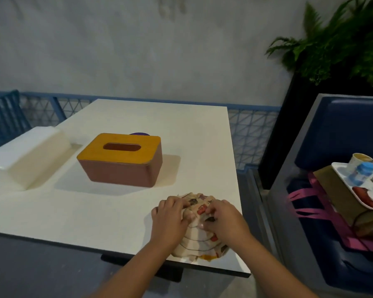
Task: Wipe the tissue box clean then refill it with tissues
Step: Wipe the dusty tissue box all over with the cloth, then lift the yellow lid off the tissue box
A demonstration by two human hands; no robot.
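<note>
Tissue box (121, 160), brown body, yellow slotted lid on, upright mid-table (192, 134). Tissue pack (26, 160) left of box, near it. Patterned cloth (199, 229) right of box toward near table edge. Left hand (170, 220) and right hand (224, 220) close together, fingers curled into cloth, seemingly bunching it.

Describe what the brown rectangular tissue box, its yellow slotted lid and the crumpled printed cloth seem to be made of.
Brown rectangular tissue box: smooth matte walls, rounded corners; probably plastic, perhaps painted wood. Yellow slotted lid: flat, with a pale edge band; likely wood or bamboo. Crumpled printed cloth: soft fabric, bunched into loose folds.
</note>
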